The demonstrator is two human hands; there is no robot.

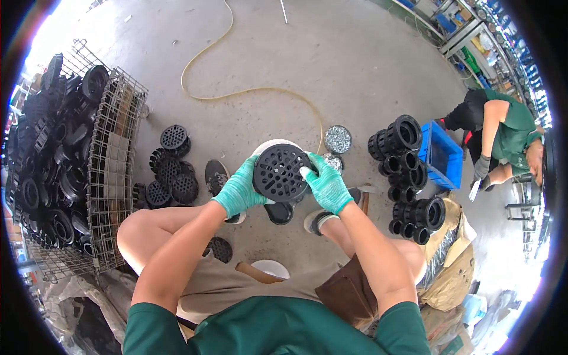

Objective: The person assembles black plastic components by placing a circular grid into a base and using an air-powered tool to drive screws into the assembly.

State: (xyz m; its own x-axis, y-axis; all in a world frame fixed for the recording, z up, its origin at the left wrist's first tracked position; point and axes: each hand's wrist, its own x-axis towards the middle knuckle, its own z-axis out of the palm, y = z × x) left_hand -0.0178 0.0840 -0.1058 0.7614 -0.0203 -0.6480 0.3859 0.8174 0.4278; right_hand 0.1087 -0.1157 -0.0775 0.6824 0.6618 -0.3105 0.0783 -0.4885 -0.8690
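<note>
Between my knees I hold up a round black drain grate (280, 183) with many holes. My left hand (239, 188), in a mint-green glove, grips its left edge. My right hand (329, 186), gloved alike, grips its right edge, with the thumb over the rim. A small shiny spot, too small to name, shows near the grate's middle. Below the grate, a black moulded part (279, 213) is partly hidden by it. The edge of a pale round thing (278, 142) shows behind the grate. Two round containers of small metal pieces (338, 139) stand just beyond my right hand.
A wire cage (115, 160) heaped with black plastic parts (56, 160) stands left. Grates (168, 171) lie beside it. Black pipe fittings (405, 171) are stacked right, near a blue crate (441, 155) and a crouching co-worker (512, 127). A hose (254, 90) crosses the floor. A hammer (367, 198) lies right.
</note>
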